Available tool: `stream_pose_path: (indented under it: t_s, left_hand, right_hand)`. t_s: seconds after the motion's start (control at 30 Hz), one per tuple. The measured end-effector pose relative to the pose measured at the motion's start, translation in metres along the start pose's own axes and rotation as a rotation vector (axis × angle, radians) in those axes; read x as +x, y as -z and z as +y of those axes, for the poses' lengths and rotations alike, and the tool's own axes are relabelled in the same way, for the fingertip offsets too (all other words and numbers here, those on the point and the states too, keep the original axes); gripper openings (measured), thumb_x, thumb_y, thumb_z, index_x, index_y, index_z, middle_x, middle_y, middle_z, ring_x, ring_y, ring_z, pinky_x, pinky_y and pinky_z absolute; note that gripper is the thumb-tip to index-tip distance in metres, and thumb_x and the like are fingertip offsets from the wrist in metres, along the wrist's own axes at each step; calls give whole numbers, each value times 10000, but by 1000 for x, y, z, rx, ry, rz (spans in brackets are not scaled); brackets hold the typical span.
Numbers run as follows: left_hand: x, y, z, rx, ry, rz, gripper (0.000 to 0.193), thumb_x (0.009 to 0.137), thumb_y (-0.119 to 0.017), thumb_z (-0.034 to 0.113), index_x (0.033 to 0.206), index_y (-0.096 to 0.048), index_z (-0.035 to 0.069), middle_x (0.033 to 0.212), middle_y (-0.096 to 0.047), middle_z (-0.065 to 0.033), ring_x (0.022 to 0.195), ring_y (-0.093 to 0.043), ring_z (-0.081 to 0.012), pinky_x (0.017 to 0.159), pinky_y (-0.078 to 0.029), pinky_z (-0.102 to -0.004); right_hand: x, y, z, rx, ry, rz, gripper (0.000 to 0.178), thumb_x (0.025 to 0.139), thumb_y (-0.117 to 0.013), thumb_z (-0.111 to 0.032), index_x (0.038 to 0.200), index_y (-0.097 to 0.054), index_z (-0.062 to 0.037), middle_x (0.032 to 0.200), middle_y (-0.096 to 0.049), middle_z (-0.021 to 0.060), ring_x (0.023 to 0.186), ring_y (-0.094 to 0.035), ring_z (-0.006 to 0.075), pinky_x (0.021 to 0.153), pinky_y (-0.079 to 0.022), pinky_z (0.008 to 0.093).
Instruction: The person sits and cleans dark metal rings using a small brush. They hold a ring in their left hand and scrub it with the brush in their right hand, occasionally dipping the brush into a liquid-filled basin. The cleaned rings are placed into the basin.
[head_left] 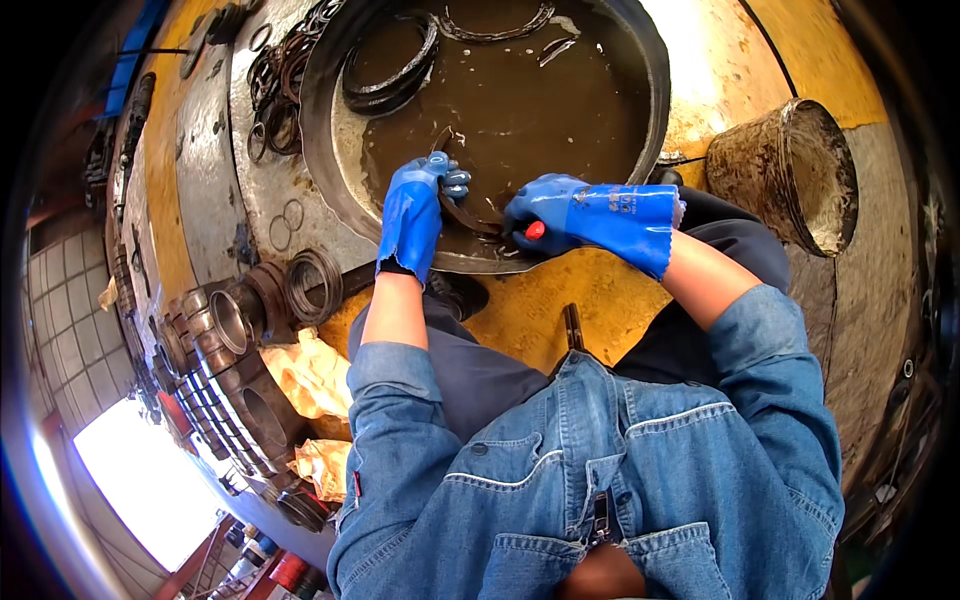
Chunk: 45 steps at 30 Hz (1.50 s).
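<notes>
Both my hands wear blue rubber gloves over the near side of a wide round basin (657, 90) of murky brown liquid. My left hand (412, 200) is closed around a dark, wet curved ring (466, 214), and part of the ring runs down toward the right glove. In my right hand (560, 205) is a tool whose red handle end (535, 231) pokes out of the fist; its working end is hidden near the ring. Several dark rings (392, 95) lie partly in the liquid at the basin's far left, and another ring (500, 37) shows at the far side.
A dirty bucket (835, 180) lies tipped on its side at the right. Thin black rings (283, 85) are heaped on the metal floor left of the basin. Stacked metal rings (312, 286) and crumpled brown paper (305, 372) are near my left leg.
</notes>
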<state>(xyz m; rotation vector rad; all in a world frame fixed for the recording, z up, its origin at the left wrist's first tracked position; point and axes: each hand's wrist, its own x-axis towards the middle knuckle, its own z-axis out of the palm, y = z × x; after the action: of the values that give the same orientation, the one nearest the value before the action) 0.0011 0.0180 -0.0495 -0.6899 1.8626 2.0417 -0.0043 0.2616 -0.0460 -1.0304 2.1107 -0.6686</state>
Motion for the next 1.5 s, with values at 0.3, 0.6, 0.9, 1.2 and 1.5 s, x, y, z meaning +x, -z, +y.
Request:
stream_pose_path:
  t_s: [0.3,0.6,0.9,1.2,1.5]
  left_hand:
    - [32,26,4,-102,-202,138,244,1093,-603,228,1102,-625,-15,851,-673,-104,691,-640,-176,638,-555,-312]
    - [-4,16,51,-183,-225,261,297,1015,-732,330,1120,-717,53,747,-610,19,571,-515,-118,523,-435,-309]
    - [-11,32,46,-100,-59,201,322,1055,-690,357,1138,-710,47,734,-564,47,551,-483,-76,510,-425,-277]
    - [-24,13,42,28,-72,157,312,1059,-698,391,1094,-679,81,755,-612,39,561,-527,-54,508,-450,-216]
    - [-27,-15,38,-3,-216,219,307,1056,-692,391,1093,-674,87,750,-575,23,603,-484,-76,517,-421,-241]
  right_hand:
    - [-19,50,-23,1059,-255,596,426,941,-790,-403,1041,-806,10,879,-768,53,811,-704,113,765,-572,300]
    - [4,27,-16,591,-321,759,268,987,-730,-265,1146,-799,-61,974,-804,75,881,-727,106,873,-594,290]
    - [34,33,29,842,-238,1101,300,950,-720,-303,1115,-810,-69,1058,-822,120,960,-780,209,902,-597,348]
    - [10,56,2,1180,-147,831,357,968,-748,-351,1150,-783,-45,1033,-770,52,892,-705,140,827,-562,284]
    - [54,56,39,1175,-454,866,430,914,-757,-457,1047,-780,-49,891,-734,71,790,-672,158,721,-531,323]
